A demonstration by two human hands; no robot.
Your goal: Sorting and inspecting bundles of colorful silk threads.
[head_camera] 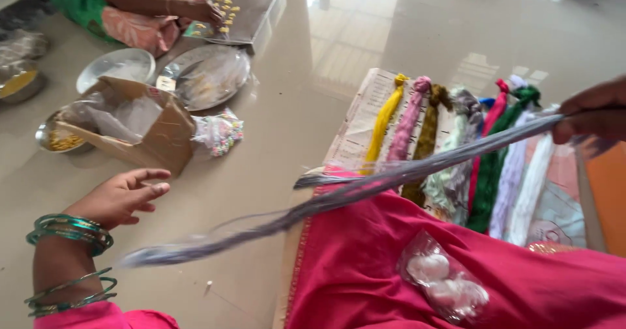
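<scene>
Glossy beige floor tiles (274, 140) carry the work; motion blurs the long grey bundle of thread (365, 185), so its lower-left end is hard to make out. Left hand (120, 195), wearing green bangles, hovers with fingers spread, empty, just above that blurred end without touching it. Right hand (596, 114), cut off by the frame edge, pinches the bundle's upper end between closed fingers, above coloured thread skeins (456, 146).
</scene>
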